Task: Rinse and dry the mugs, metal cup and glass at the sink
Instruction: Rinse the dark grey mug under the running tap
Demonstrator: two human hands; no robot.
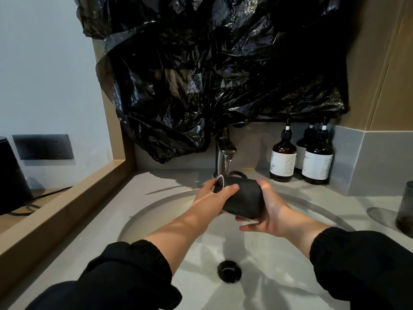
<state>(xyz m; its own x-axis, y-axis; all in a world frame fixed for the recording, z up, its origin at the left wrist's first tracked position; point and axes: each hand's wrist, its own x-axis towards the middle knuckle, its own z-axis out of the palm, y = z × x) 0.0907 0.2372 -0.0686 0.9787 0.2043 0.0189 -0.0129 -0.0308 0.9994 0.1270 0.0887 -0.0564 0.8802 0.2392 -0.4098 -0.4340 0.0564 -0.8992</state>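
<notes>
Here, a matte black mug (pixel 243 198) lies on its side in the middle of the frame, above the round basin of the sink (pixel 156 211) and just below the spout of a brushed-metal faucet (pixel 223 153). Its pale-lined mouth faces left and its curved handle points up toward the spout. The left hand (pixel 212 200) has its grip clamped on the rim end, thumb laid across the outer wall. The right hand (pixel 270 215) has its grip closed round the base end, the lower fingers stretched beneath it.

The basin is smooth and pale grey, with a wet sheen around the dark ringed drain (pixel 229 270) at lower centre. At the right edge a smoky, straight-sided glass (pixel 405 209) stands upright on the grey stone tabletop (pixel 111 220) — part of it is cut off by the frame. Behind it, right of centre, stand amber pump bottles (pixel 282 157) with white labels. Crinkled, glossy black plastic sheeting (pixel 212 74) fills the upper centre.
</notes>
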